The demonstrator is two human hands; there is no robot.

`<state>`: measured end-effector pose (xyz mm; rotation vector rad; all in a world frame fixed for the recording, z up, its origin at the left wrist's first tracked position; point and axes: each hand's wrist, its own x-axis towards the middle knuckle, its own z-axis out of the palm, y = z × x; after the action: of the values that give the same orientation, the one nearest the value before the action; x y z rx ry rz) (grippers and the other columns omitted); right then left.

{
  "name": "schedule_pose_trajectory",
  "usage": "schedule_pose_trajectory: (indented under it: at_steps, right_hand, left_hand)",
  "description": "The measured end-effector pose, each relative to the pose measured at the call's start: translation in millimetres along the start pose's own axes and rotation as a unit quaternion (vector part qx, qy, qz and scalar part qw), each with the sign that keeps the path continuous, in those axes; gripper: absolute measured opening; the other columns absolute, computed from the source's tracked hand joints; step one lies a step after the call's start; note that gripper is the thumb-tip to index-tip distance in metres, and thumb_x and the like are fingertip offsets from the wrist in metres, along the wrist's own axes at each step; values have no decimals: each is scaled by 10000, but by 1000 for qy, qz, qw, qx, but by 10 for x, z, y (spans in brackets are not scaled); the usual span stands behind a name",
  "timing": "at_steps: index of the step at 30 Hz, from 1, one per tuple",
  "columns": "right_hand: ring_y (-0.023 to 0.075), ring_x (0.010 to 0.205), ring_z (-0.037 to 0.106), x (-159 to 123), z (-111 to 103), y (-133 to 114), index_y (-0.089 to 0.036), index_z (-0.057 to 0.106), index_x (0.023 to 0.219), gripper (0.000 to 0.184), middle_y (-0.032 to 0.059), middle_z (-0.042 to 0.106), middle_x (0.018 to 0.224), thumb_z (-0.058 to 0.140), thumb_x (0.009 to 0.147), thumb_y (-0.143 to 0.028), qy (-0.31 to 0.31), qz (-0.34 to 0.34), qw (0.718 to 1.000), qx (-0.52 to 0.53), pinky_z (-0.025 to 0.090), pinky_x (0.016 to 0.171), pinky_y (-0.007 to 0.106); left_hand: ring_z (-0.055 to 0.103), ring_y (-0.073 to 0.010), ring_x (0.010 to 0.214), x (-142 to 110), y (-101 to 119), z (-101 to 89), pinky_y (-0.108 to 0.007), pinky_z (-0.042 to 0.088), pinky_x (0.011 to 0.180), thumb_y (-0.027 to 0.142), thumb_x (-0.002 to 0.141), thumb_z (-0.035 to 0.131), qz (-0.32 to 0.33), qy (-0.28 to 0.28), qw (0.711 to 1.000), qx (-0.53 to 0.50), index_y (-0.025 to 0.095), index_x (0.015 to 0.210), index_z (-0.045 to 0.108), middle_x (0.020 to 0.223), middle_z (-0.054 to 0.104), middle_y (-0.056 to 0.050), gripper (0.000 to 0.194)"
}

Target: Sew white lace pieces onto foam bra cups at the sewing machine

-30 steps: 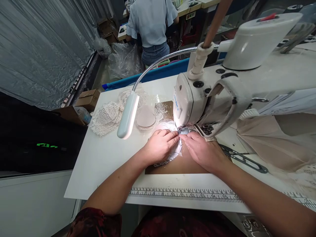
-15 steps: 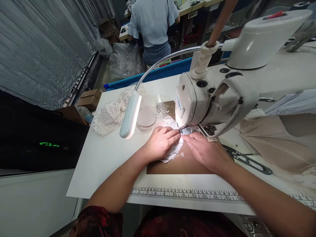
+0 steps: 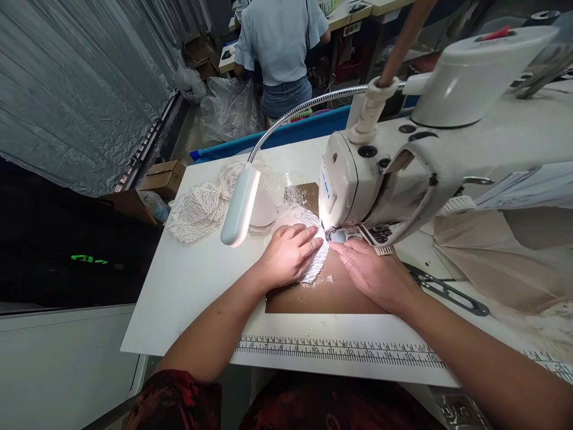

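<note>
My left hand (image 3: 289, 254) lies on a white lace piece (image 3: 320, 266) with its fingers stretched out, pressing it against the sewing machine bed. The piece is rounded, and a pale pink area shows at its far side. My right hand (image 3: 369, 266) rests to the right of the presser foot, fingers extended, their tips beside the lace edge. The sewing machine (image 3: 344, 179) stands over the lace, its needle area brightly lit. Fingertips and glare partly hide the exact spot under the foot.
A lamp (image 3: 240, 206) on a bendable neck hangs left of the machine head. Lace pieces (image 3: 197, 212) and a round pale pad (image 3: 263, 210) lie behind my left hand. Scissors-like dark snips (image 3: 447, 289) and beige fabric (image 3: 483, 245) are at right. A person (image 3: 282, 48) sits beyond.
The lace piece has turned and shifted away from me, so less of it shows below my left hand. My left hand has moved slightly left; the right hand stays nearly in place.
</note>
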<state>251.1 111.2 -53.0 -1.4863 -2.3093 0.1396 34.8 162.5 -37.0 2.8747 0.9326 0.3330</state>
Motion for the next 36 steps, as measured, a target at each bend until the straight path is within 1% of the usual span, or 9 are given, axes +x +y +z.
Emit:
schedule_pose_trajectory:
  at_steps: [5,11,17,20,23,25,29,32,36]
  right_hand:
    - [182,755,585,-19,-1,1,-207,649,1177,377,73,678,939,387,906,-206,8,7,1000,16,426,636,285]
    - [177,706,570,-11,-25,-7,-254,675,1100,351,50,665,868,394,895,-217,13,-3,1000,23,401,591,286]
    - [164,725,523,-37,-27,7,-211,665,1078,326,58,623,838,409,880,-169,0,-116,991,61,364,603,277]
    - [169,754,485,-40,-22,-6,-209,655,1073,333,50,603,836,430,846,-116,-34,-163,984,67,345,627,282]
    - [172,764,457,-37,-15,-9,-222,655,1054,349,37,586,819,445,816,-76,-48,-173,981,67,324,634,285]
    - [173,777,455,-35,-9,-1,-224,655,1047,351,36,584,827,448,810,-68,-48,-173,981,70,316,632,284]
    - [174,796,463,-39,5,14,-214,654,1046,345,42,599,854,448,813,-65,-51,-174,980,79,314,638,285]
    - [176,797,462,-45,17,15,-210,651,1056,350,44,599,860,452,809,-61,-54,-172,980,78,317,648,288]
    - [182,814,463,-49,22,7,-208,639,1081,352,48,602,888,457,812,-72,-65,-171,981,66,315,651,292]
  left_hand:
    - [499,-271,1123,-72,12,-52,-433,367,957,384,904,456,32,-2,999,-43,164,1178,589,1292,536,-138,376]
    - [544,-232,983,-115,28,-91,-384,418,874,404,879,503,38,3,995,-88,160,1044,630,1076,605,-119,321]
    - [545,-195,840,-176,56,-261,-314,453,731,397,867,526,-8,-20,993,-113,150,934,624,969,583,-100,273]
    - [538,-170,788,-179,78,-253,-276,450,690,357,885,514,-29,-49,989,-136,154,904,617,892,574,-73,229]
    - [533,-147,750,-166,62,-204,-250,428,673,282,922,448,-56,-60,983,-161,156,812,595,815,571,-49,223]
    - [528,-126,722,-164,14,-186,-233,417,665,271,936,424,-85,-58,971,-216,154,772,565,785,573,-33,246]
    - [513,-93,635,-179,-112,-205,-210,409,617,328,960,381,-156,-74,921,-350,151,782,537,714,568,-1,295]
    - [550,-96,676,-186,-139,-243,-214,431,660,310,961,371,-143,-109,910,-373,150,824,574,777,619,-12,293]
    - [595,-113,804,-184,-95,-288,-216,447,743,251,937,414,-86,-145,929,-329,177,961,624,931,675,-12,225]
